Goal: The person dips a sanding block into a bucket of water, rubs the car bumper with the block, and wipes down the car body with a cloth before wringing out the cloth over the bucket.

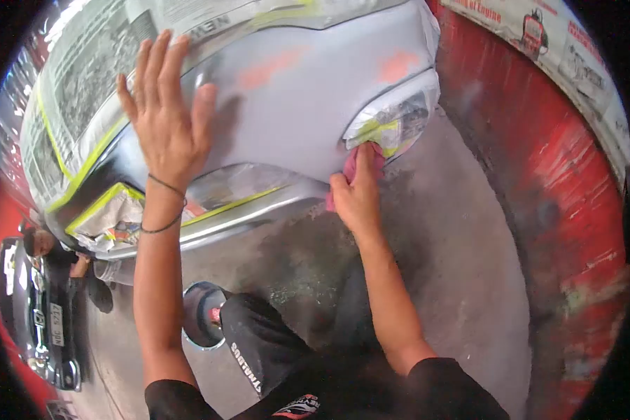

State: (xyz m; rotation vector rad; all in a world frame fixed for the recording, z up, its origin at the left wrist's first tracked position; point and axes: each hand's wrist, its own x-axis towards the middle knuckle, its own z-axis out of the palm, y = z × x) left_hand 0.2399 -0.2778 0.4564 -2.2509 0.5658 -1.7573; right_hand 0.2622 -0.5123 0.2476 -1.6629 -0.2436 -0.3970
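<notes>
In the head view a car panel (287,119) in grey primer, with two orange-pink patches, curves in front of me. My left hand (164,115) is open, its fingers spread, over the upper left of the panel; I cannot tell whether the palm touches. In my right hand (358,196) a pink cloth (351,168) is bunched and pressed by the panel's lower edge. That hand sits beside a round opening covered with masking paper (406,115) and yellow-green tape. Newspaper (84,91), bordered by the same kind of tape, covers the car's upper left part.
A round bucket (201,315) stands on the concrete floor (455,280) by my knee. Another person (84,269) is near a dark car (45,315) at left. A red wall (567,210) with a printed banner (567,49) bounds the right side.
</notes>
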